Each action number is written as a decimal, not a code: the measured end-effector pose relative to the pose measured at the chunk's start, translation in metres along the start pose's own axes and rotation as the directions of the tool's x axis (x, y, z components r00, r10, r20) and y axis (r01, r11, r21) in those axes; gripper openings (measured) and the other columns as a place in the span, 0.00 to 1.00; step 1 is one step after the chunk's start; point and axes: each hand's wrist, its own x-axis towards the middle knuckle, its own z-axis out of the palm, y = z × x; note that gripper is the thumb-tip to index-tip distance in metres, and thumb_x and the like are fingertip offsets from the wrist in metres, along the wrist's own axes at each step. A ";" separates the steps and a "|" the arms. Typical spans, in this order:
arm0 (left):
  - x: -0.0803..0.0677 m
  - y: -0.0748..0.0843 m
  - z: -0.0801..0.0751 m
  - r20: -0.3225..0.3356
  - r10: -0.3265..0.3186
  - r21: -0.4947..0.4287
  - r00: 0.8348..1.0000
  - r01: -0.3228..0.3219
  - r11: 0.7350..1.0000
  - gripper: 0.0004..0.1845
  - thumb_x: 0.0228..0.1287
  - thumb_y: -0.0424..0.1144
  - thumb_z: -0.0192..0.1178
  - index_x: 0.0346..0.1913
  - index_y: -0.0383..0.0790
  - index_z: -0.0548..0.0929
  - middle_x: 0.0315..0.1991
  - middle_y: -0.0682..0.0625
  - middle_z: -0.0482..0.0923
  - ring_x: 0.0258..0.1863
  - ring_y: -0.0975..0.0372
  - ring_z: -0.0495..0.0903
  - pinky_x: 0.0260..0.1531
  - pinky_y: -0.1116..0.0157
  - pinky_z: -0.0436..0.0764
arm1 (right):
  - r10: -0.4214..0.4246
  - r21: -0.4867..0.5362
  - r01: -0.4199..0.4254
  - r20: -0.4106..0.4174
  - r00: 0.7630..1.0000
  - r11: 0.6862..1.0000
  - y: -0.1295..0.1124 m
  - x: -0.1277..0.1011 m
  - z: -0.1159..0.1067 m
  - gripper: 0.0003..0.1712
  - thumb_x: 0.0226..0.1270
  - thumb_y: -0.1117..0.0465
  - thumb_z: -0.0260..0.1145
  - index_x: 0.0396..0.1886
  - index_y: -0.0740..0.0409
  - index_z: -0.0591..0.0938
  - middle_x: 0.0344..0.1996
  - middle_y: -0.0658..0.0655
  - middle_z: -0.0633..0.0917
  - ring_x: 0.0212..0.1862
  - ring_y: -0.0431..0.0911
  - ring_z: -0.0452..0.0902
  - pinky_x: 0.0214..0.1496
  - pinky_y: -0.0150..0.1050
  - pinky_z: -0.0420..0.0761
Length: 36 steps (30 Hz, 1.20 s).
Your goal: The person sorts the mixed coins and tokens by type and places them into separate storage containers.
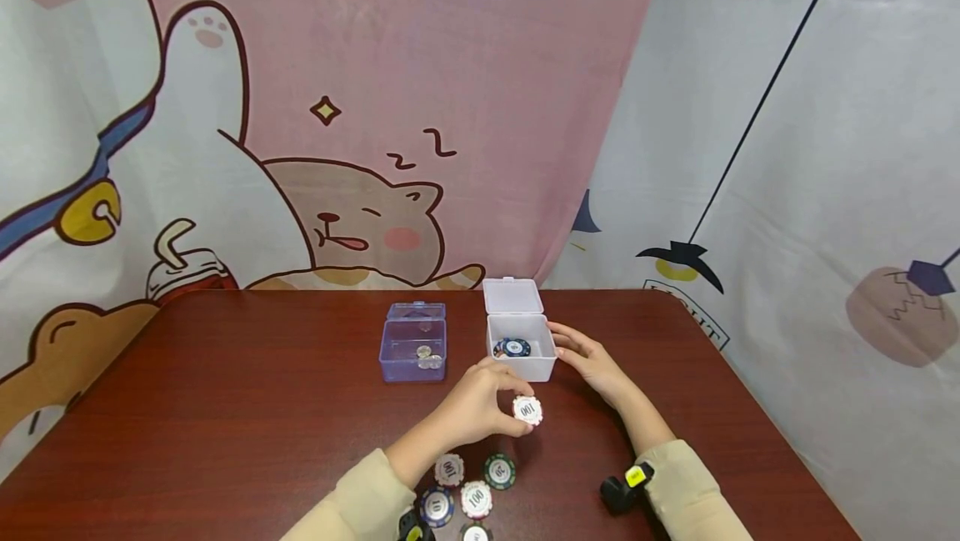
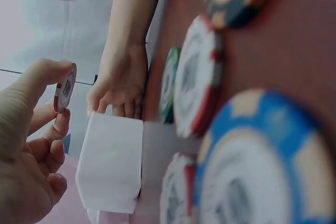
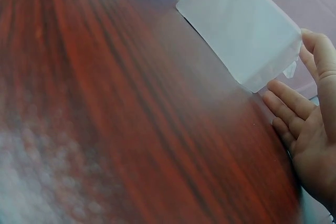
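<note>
At the red-brown wooden table, my left hand pinched a white poker chip marked 100 between thumb and fingertips, lifted just off the surface and a little in front of the white plastic box. My right hand lay with fingers relaxed and apart against that box's right wall, holding nothing.

The chip looked to me like a small rigid disc, light, with a smooth face and a ridged rim; I judged it best held across its edges, as my fingers had it, since a flat, slick face would slide out of a loose grip. It seemed unlikely to break if dropped, though it could roll.

The white box stood with its hinged lid tipped back, and a few chips, one of them blue-rimmed, lay inside. Just to its left, the clear purple box, also with its lid up, held what looked like some coins; I could not make out how many. More loose chips, white, green and blue, lay on the table near my left sleeve.
</note>
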 end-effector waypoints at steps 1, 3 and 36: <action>0.001 -0.001 -0.002 -0.003 -0.006 0.000 1.000 0.006 1.000 0.19 0.40 0.43 0.77 0.40 0.45 0.88 0.36 0.61 0.79 0.43 0.66 0.72 0.47 0.68 0.70 | -0.002 -0.003 0.002 0.001 1.000 1.000 0.000 0.000 0.000 0.28 0.71 0.70 0.55 0.69 0.69 0.64 0.59 0.74 0.71 0.61 0.66 0.67 0.61 0.59 0.62; 0.004 -0.002 -0.005 -0.009 -0.018 -0.005 1.000 0.018 1.000 0.20 0.40 0.43 0.77 0.41 0.43 0.88 0.37 0.60 0.80 0.43 0.66 0.72 0.45 0.68 0.71 | -0.006 0.002 0.006 -0.002 1.000 1.000 0.007 0.002 -0.001 0.28 0.71 0.70 0.56 0.69 0.68 0.64 0.59 0.74 0.72 0.61 0.66 0.67 0.61 0.60 0.62; 0.054 -0.048 -0.010 -0.245 -0.223 -0.025 0.944 0.224 0.974 0.22 0.42 0.39 0.77 0.45 0.37 0.88 0.39 0.50 0.81 0.40 0.57 0.71 0.42 0.62 0.70 | -0.024 -0.020 0.024 -0.015 1.000 1.000 0.029 0.008 -0.007 0.27 0.71 0.67 0.57 0.69 0.62 0.66 0.59 0.69 0.74 0.61 0.60 0.68 0.57 0.40 0.68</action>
